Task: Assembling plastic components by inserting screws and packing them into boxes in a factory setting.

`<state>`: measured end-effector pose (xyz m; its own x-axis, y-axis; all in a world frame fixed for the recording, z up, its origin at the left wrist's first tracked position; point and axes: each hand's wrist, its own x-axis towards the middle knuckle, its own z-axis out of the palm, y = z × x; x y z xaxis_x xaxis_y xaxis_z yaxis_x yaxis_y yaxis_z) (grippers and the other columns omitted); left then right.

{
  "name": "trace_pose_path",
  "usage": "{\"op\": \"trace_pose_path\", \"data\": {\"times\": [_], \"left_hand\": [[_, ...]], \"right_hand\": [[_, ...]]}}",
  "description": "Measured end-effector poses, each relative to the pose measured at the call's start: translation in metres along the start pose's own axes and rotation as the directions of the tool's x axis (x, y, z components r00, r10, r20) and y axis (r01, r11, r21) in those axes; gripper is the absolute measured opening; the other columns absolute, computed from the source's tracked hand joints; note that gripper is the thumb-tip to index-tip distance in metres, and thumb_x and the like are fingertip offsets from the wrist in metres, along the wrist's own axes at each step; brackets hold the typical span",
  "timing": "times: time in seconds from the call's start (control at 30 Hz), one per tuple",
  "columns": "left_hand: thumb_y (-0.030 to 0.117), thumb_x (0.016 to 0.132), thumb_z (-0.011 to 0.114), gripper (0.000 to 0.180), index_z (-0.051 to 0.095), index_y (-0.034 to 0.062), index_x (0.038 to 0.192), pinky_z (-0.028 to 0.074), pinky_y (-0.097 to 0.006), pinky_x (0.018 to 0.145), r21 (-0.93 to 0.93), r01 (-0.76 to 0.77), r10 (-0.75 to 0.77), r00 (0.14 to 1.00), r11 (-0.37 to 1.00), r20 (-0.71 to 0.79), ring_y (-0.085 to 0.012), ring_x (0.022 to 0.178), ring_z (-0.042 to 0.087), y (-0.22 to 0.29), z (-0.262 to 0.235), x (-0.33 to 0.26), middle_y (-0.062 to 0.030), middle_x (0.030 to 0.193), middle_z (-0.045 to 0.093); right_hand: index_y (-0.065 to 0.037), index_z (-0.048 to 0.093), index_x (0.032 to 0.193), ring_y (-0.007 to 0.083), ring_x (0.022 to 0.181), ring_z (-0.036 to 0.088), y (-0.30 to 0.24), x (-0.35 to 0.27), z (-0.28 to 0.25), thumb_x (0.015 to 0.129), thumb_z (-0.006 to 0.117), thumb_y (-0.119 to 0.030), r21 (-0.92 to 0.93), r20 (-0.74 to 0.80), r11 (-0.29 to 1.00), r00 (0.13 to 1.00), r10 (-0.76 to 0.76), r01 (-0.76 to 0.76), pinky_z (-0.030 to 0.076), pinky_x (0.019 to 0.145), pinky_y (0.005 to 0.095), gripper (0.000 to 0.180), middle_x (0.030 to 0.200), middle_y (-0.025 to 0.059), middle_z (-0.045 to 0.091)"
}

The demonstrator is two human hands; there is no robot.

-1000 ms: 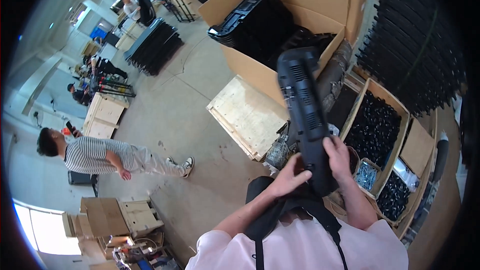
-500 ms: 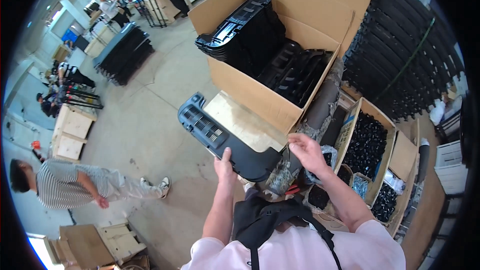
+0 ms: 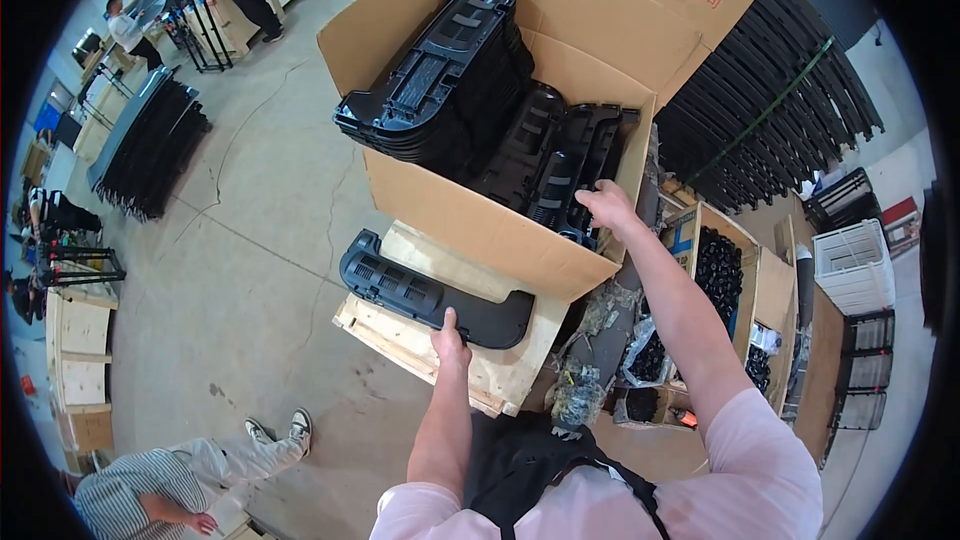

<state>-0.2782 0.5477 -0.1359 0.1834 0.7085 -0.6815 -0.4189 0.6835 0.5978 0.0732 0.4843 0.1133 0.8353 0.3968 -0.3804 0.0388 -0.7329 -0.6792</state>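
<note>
My left hand [image 3: 452,342] is closed on the near edge of a black plastic cover [image 3: 475,314], its thumb on top. The cover has a slotted vent at its left end, a curved cut-out along its far side, and lies level over the wooden crate. My right hand [image 3: 608,208] reaches into the open cardboard box [image 3: 480,220] at its right side. Its thumb and fingers are closed at the edge of another black plastic cover [image 3: 560,185]; part of the grip is hidden. A tall stack of similar covers [image 3: 440,70] fills the box's left side.
The cardboard box rests on a wooden crate [image 3: 440,368]. Bins of small black parts [image 3: 720,275] stand right, beside a roll wrapped in torn film [image 3: 600,340]. Long black parts [image 3: 760,90] are stacked behind. A person in a striped shirt [image 3: 130,500] is at lower left.
My right hand has left the held cover's right end and moved up into the box. The view has shifted right and forward. The person in stripes now appears lower in view.
</note>
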Motion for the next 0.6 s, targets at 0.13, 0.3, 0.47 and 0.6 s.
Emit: {"op": "trace_pose_path", "data": {"times": [0.13,0.3,0.47,0.6], "left_hand": [[0.011,0.100,0.072,0.040,0.058,0.0024,0.136,0.060,-0.039,0.089,0.075,0.124,-0.124,0.992,0.989,-0.001,-0.0237,0.106,0.070,0.005,-0.023,-0.003,-0.0128,0.123,0.070],[0.054,0.095,0.074,0.065,0.066,-0.0065,0.116,0.062,-0.035,0.055,0.689,0.188,-0.212,0.976,0.700,-0.050,-0.0227,0.071,0.074,0.033,-0.012,-0.023,-0.0164,0.095,0.075],[0.063,0.093,0.069,0.073,0.071,-0.0094,0.096,0.062,-0.034,0.053,0.832,0.187,-0.297,0.955,0.523,-0.028,-0.0238,0.064,0.074,0.047,-0.031,-0.008,-0.0170,0.080,0.075],[0.069,0.093,0.064,0.079,0.072,-0.0096,0.093,0.061,-0.033,0.053,0.854,0.171,-0.297,0.955,0.492,-0.020,-0.0231,0.063,0.074,0.046,-0.024,-0.012,-0.0181,0.076,0.075]], "right_hand": [[0.009,0.042,0.149,0.0344,0.101,0.074,-0.005,0.048,0.027,0.092,0.074,-0.042,-0.265,0.009,0.941,0.976,0.219,-0.209,0.064,0.079,0.0411,0.083,0.124,0.0269,0.068],[0.010,0.058,0.128,0.0324,0.088,0.075,0.031,0.078,0.041,0.088,0.077,-0.045,-0.216,-0.286,0.924,0.925,0.249,-0.316,0.065,0.071,0.0436,0.070,0.106,0.0213,0.073],[0.010,0.061,0.126,0.0341,0.100,0.075,0.016,0.080,0.041,0.086,0.079,-0.041,-0.193,-0.130,0.945,0.961,0.243,-0.265,0.064,0.079,0.0434,0.067,0.118,0.0248,0.072],[0.009,0.074,0.100,0.0364,0.085,0.077,-0.001,0.070,0.039,0.090,0.071,-0.041,-0.215,-0.158,0.951,0.968,0.192,-0.224,0.063,0.079,0.0433,0.051,0.101,0.0249,0.076]]}}
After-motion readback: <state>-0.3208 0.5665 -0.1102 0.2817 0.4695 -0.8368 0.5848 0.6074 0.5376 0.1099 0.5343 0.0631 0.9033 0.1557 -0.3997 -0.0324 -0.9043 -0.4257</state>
